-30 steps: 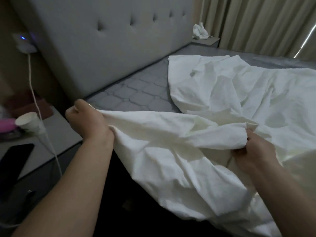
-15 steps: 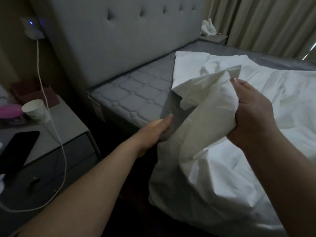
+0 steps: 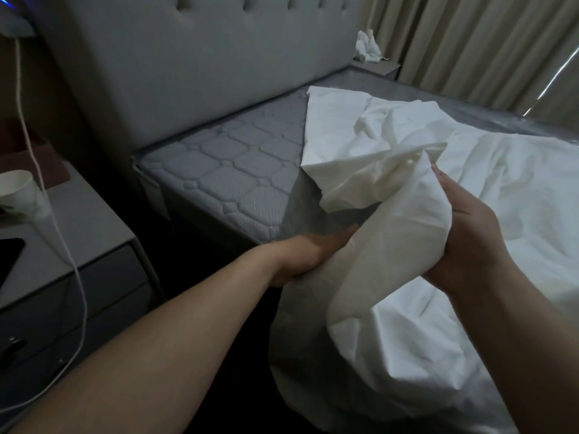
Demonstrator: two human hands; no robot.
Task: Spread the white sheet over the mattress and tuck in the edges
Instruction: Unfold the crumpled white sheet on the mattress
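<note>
The sheet (image 3: pixel 470 189) lies on the mattress (image 3: pixel 225 183) toward three o'clock; the nightstand (image 3: pixel 87 233) (cup (image 3: pixel 18 192) on it) stands at nine.

The bed (image 3: pixel 200 211) carries a grey quilted mattress (image 3: pixel 228 173), and its near corner by the headboard lies bare. The white sheet (image 3: pixel 488 189) lies crumpled on the mattress and covers its right part; 1 fold hangs over the near edge. Left of the bed stands a grey nightstand (image 3: pixel 91 233). On its top are a paper cup (image 3: pixel 18 192), a dark phone (image 3: pixel 7 258) and a white cable (image 3: pixel 67 249) that runs over the front edge.
</note>
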